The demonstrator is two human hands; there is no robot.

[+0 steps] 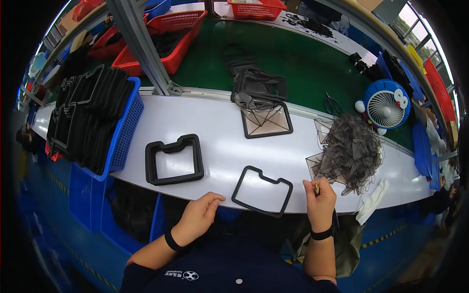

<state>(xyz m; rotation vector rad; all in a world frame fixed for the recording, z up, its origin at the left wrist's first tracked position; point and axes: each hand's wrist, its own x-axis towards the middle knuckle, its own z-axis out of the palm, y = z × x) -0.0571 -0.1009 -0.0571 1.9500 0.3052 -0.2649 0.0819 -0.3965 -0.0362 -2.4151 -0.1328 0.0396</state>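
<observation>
A single thin black frame point(240, 184), notched on its far side, lies flat near the table's front edge, between my hands. Left of it, my left hand point(199, 216) hovers at the edge with its fingers curled in and nothing visible in them. My right hand point(321, 204) is closed just right of the frame, around a small tool with a brass-coloured tip point(316, 189); the rest of that tool is hidden in my fist. Farther left sits a neat stack of black frames point(151, 166). Beyond the single frame lies a frame covered with sheer mesh point(267, 120), partly under more meshed frames point(259, 84).
A heap of grey mesh pieces point(351, 151) is at the right, with a white glove-like cloth point(372, 201) near it. Scissors point(333, 105) and a blue fan point(387, 108) stand farther back. A blue basket point(126, 129) full of black frames is at left, below a metal post point(141, 46).
</observation>
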